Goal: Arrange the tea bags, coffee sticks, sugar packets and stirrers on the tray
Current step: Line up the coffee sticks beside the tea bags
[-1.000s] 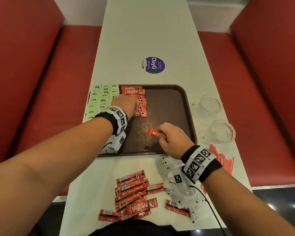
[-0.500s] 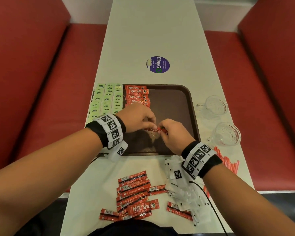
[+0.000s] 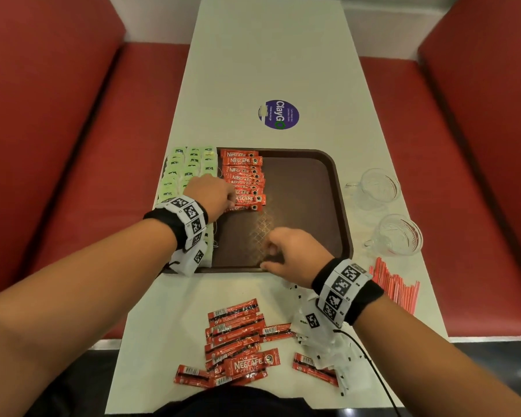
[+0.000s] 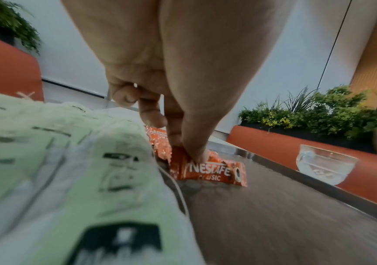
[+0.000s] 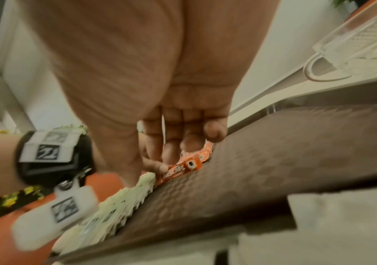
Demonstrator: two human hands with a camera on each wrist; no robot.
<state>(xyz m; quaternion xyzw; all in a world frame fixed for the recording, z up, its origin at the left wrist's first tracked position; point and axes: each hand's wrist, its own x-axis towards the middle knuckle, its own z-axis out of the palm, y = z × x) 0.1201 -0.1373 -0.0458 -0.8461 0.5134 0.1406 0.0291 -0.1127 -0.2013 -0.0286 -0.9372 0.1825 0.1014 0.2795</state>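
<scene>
A brown tray (image 3: 340,206) lies mid-table. Green tea bags (image 3: 190,167) fill its left side, and a column of red coffee sticks (image 3: 244,179) runs beside them. My left hand (image 3: 232,203) pinches the left end of one coffee stick (image 4: 207,172) at the near end of that column, low on the tray floor. My right hand (image 3: 268,251) hovers over the tray's near part, fingers loosely curled and empty. Loose coffee sticks (image 3: 238,335), white sugar packets (image 3: 322,335) and red stirrers (image 3: 394,287) lie on the table in front of the tray.
Two glass cups (image 3: 379,188) (image 3: 400,236) stand right of the tray. A purple sticker (image 3: 278,114) is on the white table (image 3: 268,55) beyond it. Red bench seats run along both sides.
My right hand passed a coffee stick to my left hand over the tray. The left hand carried it to the column's near end, and the right hand drew back empty.
</scene>
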